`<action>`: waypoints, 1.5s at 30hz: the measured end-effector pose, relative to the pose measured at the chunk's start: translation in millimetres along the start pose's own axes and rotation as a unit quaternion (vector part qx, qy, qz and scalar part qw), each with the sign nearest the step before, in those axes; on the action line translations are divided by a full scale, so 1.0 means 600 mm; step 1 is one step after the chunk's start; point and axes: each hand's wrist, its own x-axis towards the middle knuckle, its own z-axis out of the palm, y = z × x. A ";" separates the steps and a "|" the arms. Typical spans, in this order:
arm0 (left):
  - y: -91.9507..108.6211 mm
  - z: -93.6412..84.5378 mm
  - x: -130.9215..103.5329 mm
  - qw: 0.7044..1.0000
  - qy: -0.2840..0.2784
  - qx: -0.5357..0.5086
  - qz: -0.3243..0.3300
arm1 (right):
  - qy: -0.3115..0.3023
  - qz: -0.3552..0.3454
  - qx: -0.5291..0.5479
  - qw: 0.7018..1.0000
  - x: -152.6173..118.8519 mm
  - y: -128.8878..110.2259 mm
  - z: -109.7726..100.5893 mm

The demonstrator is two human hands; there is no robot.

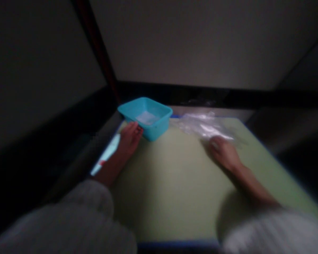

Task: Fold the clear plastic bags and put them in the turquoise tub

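Left grip at the basin, right grip at clear plastic — cannot tell whether clamped — bare, blue-edged tabletop between.

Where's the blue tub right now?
In the head view, the tub is at the table's far left corner, just beyond the left hand, with clear plastic to its right.
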 end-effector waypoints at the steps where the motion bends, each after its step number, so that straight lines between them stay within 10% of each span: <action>1: 0.000 0.001 0.000 1.000 0.004 -0.002 0.000 | -0.002 -0.003 -0.002 1.000 0.001 -0.001 0.005; 9: -0.019 0.022 -0.068 0.999 0.033 -0.006 -0.036 | 0.003 0.027 -0.094 0.995 0.003 -0.002 0.042; 20: -0.090 0.045 -0.166 0.909 -0.262 0.310 -0.093 | -0.041 0.025 -0.075 0.996 0.011 -0.007 0.042; 33: -0.080 0.047 -0.165 0.903 -0.259 0.336 -0.076 | -0.106 -0.081 0.033 0.991 -0.010 -0.055 0.027; 39: -0.082 0.046 -0.160 0.911 -0.238 0.336 -0.035 | -0.172 -0.257 0.192 0.931 -0.024 -0.106 -0.008; 45: -0.086 0.037 -0.140 0.919 -0.196 0.342 0.025 | -0.181 -0.202 0.134 0.953 -0.036 -0.114 -0.013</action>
